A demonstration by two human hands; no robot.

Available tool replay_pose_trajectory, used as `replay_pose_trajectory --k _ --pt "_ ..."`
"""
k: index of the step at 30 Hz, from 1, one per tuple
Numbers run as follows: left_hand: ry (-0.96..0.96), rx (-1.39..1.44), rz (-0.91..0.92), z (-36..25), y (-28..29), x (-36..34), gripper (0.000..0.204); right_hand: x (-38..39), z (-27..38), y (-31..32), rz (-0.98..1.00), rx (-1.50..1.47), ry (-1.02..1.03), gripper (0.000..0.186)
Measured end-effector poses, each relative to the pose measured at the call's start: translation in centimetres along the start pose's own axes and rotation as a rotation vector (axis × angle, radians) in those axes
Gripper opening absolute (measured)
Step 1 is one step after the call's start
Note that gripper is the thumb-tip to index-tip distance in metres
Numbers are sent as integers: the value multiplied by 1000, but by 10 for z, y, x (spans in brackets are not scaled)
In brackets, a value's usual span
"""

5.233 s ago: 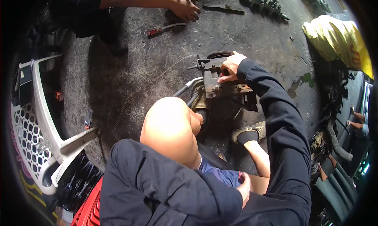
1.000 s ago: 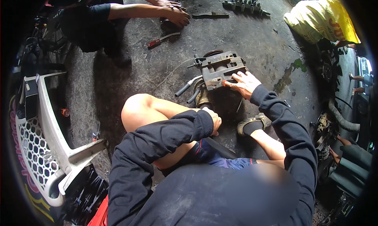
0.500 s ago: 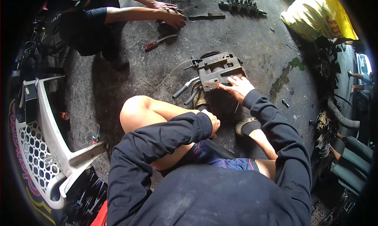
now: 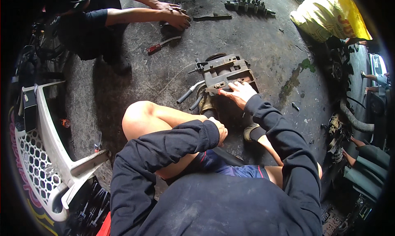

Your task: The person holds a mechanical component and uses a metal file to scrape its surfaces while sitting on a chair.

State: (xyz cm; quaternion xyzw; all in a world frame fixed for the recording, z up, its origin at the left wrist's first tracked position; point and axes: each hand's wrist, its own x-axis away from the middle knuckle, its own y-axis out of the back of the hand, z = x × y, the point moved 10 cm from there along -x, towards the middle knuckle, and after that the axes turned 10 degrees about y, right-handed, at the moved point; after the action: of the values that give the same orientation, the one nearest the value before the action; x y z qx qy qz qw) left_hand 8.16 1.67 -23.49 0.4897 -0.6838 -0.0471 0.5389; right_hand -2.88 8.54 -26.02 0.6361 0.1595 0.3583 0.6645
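The boxy dark-grey metal assembly with hoses (image 4: 218, 73) lies ahead of both hands, its long side running crosswise, right end slightly farther. Your right hand (image 4: 238, 94) is nearer, fingers spread at its near edge; your left hand (image 4: 221, 131) sits closer to your body, its fingers too hidden to tell.

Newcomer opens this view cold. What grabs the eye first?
Probably the dark metal unit near the middle, with the person's right hand on its near edge. Then the large white frame with a honeycomb grille along the left side, and the bright yellow sack at upper right.
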Motion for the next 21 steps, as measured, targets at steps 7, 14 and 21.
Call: replay_pose_trajectory --k 7,14,21 --pt "8 48 -27 2 7 2 50 18 -22 3 103 57 -57 55" --pt "68 31 -86 5 2 -7 29 13 -23 11 39 66 -37 49" --pt "13 -1 -2 4 2 -3 53 6 -20 15 77 44 -19 46"
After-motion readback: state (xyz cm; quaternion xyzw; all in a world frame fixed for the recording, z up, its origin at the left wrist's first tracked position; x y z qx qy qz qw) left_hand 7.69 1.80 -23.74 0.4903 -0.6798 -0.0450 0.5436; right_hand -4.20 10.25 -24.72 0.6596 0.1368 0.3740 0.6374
